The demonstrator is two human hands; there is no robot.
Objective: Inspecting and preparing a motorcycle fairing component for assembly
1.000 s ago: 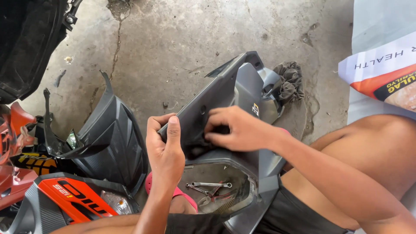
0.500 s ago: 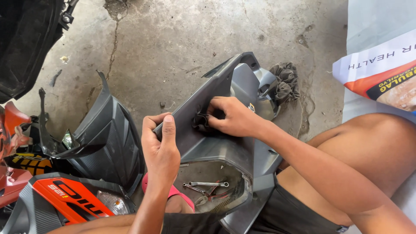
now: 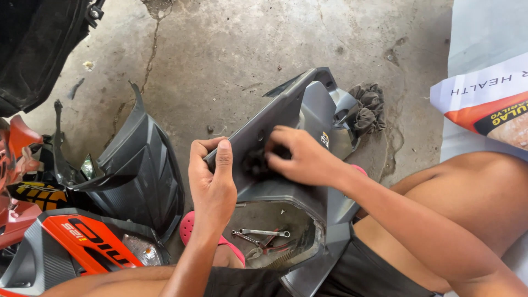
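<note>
A grey plastic scooter body panel [image 3: 311, 110] rests tilted across my lap over a concrete floor. My left hand [image 3: 212, 181] grips the panel's left edge, thumb on top. My right hand [image 3: 300, 157] presses its fingers on a small dark part [image 3: 256, 162] set in the middle of the panel; the part is mostly hidden by the fingers. Under the panel's hollow lie two metal wrenches [image 3: 261, 235].
A black fairing piece [image 3: 137, 165] stands to the left, with red and orange scooter panels [image 3: 71, 242] at the lower left. A dark rag [image 3: 368, 107] lies behind the grey panel. A printed sack [image 3: 487, 96] lies at the right. Pink sandal [image 3: 190, 225] below.
My right hand has slid left along the panel onto the dark part. My left hand keeps the same grip on the edge. The view has shifted slightly.
</note>
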